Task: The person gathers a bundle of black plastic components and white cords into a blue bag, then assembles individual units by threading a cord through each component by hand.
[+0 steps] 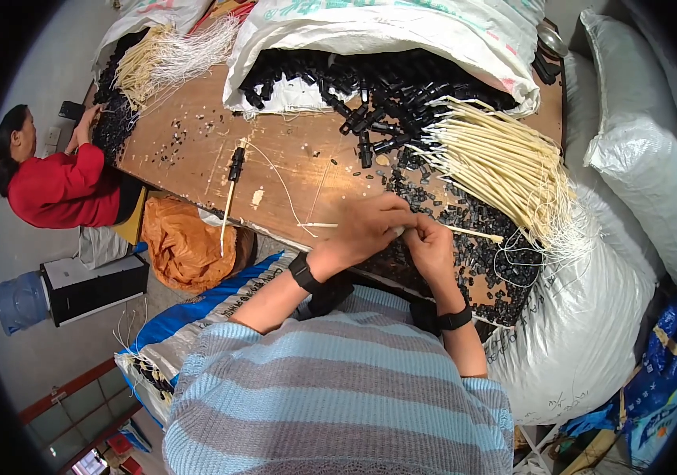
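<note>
My left hand (366,228), partly smeared by motion, is closed over the table's near edge with its fingertips meeting those of the other hand. A pale cream-sleeved wire (319,225) sticks out from it on the left. My right hand (432,247) pinches; from behind its fingers a cream-sleeved wire (477,233) runs to the right. Whether both ends belong to one piece is hidden by my hands. Left of them, a black cylindrical connector (236,164) with a cream sleeve and thin white wire lies on the brown table (188,162), overhanging the edge.
A white woven sack (386,32) spills black connectors (366,119) at the back. A bundle of cream-sleeved wires (496,158) lies right, above small black parts (504,277). Full sacks (584,324) stand at the right. A person in red (69,182) sits at the left end.
</note>
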`<state>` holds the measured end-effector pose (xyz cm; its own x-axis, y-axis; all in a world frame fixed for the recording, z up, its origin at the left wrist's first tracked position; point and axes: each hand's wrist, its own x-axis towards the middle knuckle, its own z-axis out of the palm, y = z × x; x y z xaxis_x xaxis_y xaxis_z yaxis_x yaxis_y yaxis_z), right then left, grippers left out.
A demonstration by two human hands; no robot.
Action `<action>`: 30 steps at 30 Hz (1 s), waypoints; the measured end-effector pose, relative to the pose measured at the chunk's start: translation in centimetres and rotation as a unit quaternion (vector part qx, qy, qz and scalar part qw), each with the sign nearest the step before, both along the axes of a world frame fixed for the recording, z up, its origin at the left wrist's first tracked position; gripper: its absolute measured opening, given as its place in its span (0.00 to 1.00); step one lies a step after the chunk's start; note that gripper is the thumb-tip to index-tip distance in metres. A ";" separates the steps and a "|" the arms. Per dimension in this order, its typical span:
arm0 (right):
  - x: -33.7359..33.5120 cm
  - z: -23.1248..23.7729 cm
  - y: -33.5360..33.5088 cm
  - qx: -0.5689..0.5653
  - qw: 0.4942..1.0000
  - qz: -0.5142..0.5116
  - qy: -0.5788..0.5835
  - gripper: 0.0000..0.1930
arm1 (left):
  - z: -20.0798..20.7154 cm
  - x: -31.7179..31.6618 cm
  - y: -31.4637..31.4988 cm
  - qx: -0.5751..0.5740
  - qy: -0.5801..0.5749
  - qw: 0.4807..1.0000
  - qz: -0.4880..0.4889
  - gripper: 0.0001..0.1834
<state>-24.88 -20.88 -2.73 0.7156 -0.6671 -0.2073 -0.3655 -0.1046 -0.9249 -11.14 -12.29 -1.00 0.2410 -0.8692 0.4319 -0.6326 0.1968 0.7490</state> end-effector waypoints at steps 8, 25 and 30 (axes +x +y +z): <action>0.1 0.2 0.2 -0.029 0.999 -0.024 -0.011 0.05 | 0.1 0.0 0.6 0.012 -0.045 0.998 0.052 0.13; 0.3 0.7 1.0 -0.371 0.927 -0.037 -0.035 0.05 | -1.1 0.1 -0.2 0.160 0.335 0.922 0.109 0.09; -0.1 0.8 0.7 -0.102 0.987 -0.054 -0.112 0.07 | -0.9 0.5 -0.3 0.111 0.207 0.964 0.124 0.08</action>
